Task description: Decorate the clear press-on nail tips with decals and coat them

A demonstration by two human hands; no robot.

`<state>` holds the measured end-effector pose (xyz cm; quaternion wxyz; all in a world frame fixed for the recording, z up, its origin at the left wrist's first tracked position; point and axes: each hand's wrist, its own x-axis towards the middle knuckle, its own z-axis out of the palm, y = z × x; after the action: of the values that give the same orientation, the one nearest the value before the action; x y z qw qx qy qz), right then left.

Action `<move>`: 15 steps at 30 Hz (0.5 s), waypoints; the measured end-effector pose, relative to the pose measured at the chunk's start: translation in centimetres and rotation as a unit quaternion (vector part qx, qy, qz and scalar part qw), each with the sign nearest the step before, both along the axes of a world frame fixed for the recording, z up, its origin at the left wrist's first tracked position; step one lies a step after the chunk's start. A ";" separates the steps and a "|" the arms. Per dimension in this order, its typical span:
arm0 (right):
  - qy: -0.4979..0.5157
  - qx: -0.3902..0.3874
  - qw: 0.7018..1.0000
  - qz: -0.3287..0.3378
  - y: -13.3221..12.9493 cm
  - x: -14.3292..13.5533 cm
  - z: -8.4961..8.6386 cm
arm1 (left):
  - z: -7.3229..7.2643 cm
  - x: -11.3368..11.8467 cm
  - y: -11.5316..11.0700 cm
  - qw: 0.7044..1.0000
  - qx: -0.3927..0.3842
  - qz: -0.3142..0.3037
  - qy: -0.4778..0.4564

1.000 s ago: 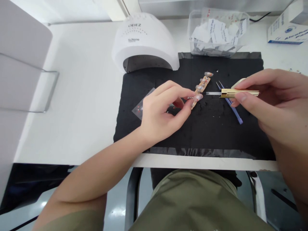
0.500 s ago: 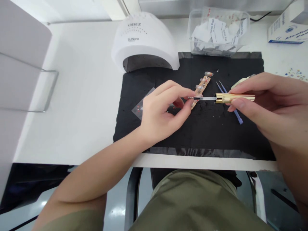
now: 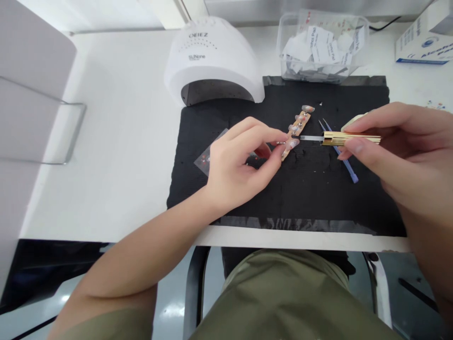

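Note:
My left hand (image 3: 240, 165) is closed in a pinch, thumb and forefinger at a small silver stem (image 3: 281, 142) that seems to carry a false nail (image 3: 292, 144). Behind the fingertips slants a pale wooden strip (image 3: 303, 118) bearing several decorated false nails, its lower part partly hidden. From the right, my right hand (image 3: 406, 146) grips the gold cap of a nail polish brush (image 3: 332, 138). The brush's dark tip lies just above the pinched nail; contact is unclear. Blue tweezers (image 3: 348, 169) rest below the cap, partly covered by it and my fingers.
A white nail lamp (image 3: 212, 56) stands behind the black mat (image 3: 283, 198). At the back is a clear plastic box (image 3: 288, 71) of alcohol pad packets, with an alcohol pad carton (image 3: 421, 45) farther right. A clear sachet (image 3: 203, 163) lies beside my left hand.
My right hand and the brush have shifted slightly up and to the right, taking the bristles off the face of the pinched nail. My left hand stays in place.

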<state>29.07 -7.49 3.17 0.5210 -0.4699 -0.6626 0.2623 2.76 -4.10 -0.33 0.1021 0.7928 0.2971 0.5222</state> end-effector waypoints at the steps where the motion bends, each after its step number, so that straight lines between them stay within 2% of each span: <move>1: 0.003 -0.002 1.000 -0.006 0.0 0.0 0.0 | 0.0 0.0 0.0 1.000 0.003 -0.003 -0.003; 7: 0.026 0.008 1.000 -0.013 0.1 0.0 -0.1 | 0.3 0.1 -0.4 0.999 -0.033 0.011 0.004; 15: 0.015 0.024 0.997 0.071 0.2 0.1 0.0 | 0.2 0.0 -0.1 1.000 -0.025 -0.011 0.002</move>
<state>29.22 -7.33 3.19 0.5219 -0.4050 -0.6927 0.2895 2.78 -4.22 -0.15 0.1274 0.7941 0.3015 0.5121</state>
